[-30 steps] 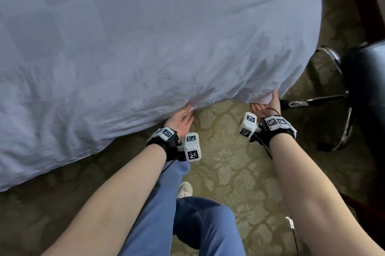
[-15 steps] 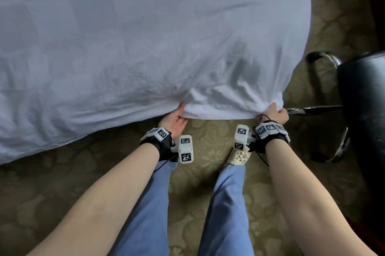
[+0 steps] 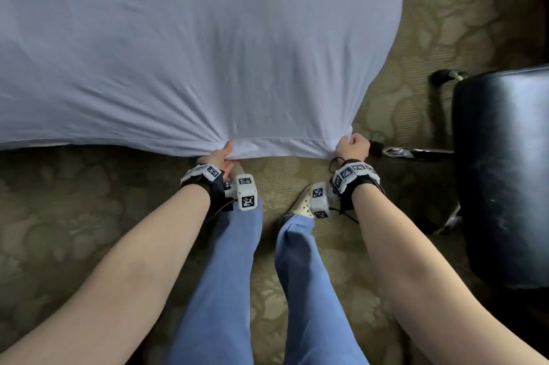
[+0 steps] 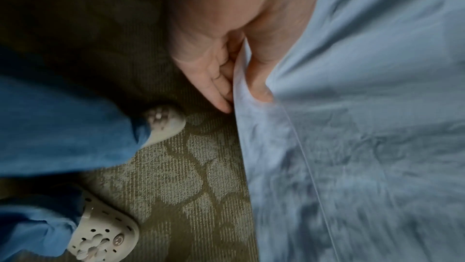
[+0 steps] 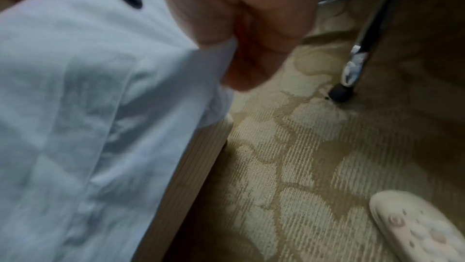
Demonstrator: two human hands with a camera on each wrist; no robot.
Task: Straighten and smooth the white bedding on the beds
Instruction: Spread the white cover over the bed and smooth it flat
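- Left hand (image 3: 219, 157) pinches the near hem of the white duvet (image 3: 190, 47), thumb on top, fingers (image 4: 216, 87) underneath.
- Right hand (image 3: 353, 147) is fisted tight around the duvet's corner.
- Duvet spreads across the bed, creases fanning up from both grips, its hem hanging above the patterned carpet (image 3: 59, 216).
- Black office chair (image 3: 502, 174) stands just beside the right hand.

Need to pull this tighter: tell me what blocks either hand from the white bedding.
Nothing visible does. The left hand and right hand both already grip the edge of the white bedding. The black chair stands apart, to the right.
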